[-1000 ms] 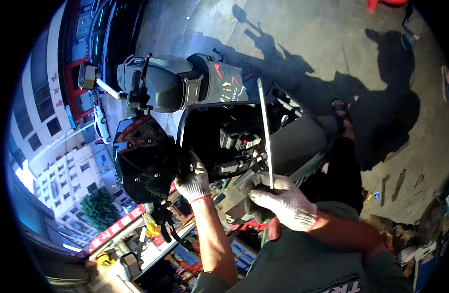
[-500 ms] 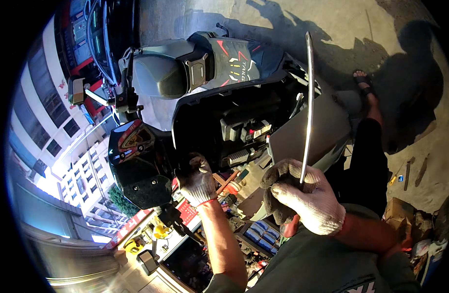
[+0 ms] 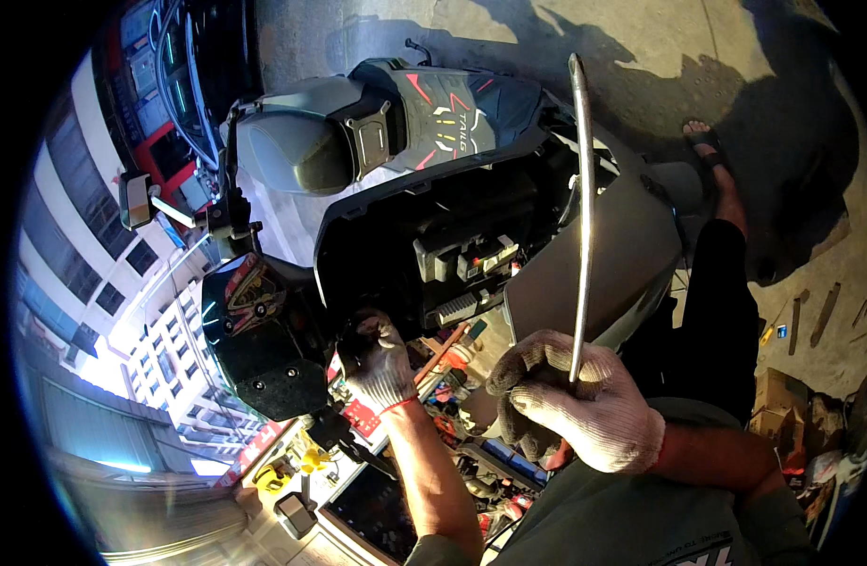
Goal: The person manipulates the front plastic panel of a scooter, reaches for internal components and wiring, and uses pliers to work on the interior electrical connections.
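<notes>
An electric scooter [image 3: 608, 259] with grey body panels fills the middle, its inner cavity [image 3: 377, 222] uncovered. Inside it sit dark modules [image 3: 438, 259] and a finned metal block [image 3: 457, 309]. My right hand [image 3: 594, 401], in a dirty white knit glove, is closed round the lower end of a long, slightly bowed metal bar [image 3: 585, 198]. The bar stands up in front of the grey panel, its flattened tip at the top. My left hand [image 3: 381, 363], gloved too, reaches to the cavity's near left edge beside the dark front cowl [image 3: 273, 377]. Its fingers curl in shadow; what they grip is hidden.
The scooter's seat [image 3: 297, 151] lies beyond the cavity. A mirror [image 3: 136, 200] sticks out at left. Below my arms are a parts tray [image 3: 513, 462] and a mirror [image 3: 295, 514]. Hand tools [image 3: 825, 314] and a cardboard box [image 3: 780, 401] lie on the floor at right.
The view has shifted slightly. My right hand and the bar have moved a little left and down, and the bar stands straighter. My left hand keeps its place at the cavity's edge.
</notes>
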Motion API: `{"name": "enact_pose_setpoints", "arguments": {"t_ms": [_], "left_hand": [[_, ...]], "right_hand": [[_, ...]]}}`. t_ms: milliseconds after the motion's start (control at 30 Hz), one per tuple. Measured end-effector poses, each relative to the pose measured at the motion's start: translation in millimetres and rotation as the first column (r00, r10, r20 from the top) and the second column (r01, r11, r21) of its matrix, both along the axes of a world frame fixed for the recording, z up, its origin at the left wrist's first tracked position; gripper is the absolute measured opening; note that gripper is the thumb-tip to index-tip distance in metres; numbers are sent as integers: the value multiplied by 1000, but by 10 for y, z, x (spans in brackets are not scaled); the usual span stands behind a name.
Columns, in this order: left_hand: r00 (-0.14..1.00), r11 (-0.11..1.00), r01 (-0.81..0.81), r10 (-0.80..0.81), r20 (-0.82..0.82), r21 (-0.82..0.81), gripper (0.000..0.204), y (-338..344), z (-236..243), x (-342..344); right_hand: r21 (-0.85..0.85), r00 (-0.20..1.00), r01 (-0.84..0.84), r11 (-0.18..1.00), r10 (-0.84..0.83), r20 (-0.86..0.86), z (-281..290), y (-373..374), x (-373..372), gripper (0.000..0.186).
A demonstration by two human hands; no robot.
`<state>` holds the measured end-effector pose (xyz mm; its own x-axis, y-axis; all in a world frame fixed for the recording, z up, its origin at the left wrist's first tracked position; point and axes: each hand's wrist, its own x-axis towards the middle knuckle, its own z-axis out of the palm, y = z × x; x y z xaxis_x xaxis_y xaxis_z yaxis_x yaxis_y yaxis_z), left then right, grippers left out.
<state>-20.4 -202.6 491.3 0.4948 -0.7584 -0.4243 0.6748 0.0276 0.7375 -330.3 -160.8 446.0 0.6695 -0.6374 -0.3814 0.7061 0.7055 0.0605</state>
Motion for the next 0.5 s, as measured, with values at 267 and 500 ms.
{"name": "enact_pose_setpoints", "arguments": {"t_ms": [267, 500], "left_hand": [[998, 998, 68, -68, 16, 3, 14, 83, 70, -295], [992, 996, 38, -47, 114, 80, 23, 173, 1, -163]], "right_hand": [[49, 999, 42, 998, -43, 8, 40, -16, 12, 21], [57, 999, 48, 997, -49, 12, 34, -6, 26, 23]]}}
